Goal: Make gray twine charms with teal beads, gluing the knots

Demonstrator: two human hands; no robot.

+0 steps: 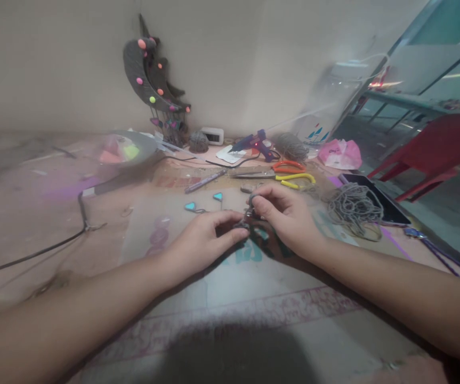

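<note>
Near the middle of the work sheet, my left hand and my right hand meet, fingertips closed in a pinch. Between them is a small grey yarn piece; its exact form is blurred and partly hidden by the fingers. Just beyond my left hand lie two small turquoise charms on grey cords. Past my right hand are scissors with orange and yellow handles and a pen.
A purple glue gun, grey yarn balls and a white digital device stand by the wall. Loose grey yarn overlaps a dark tablet at right. A moon-shaped hanging, blurred lamp and red chair are around.
</note>
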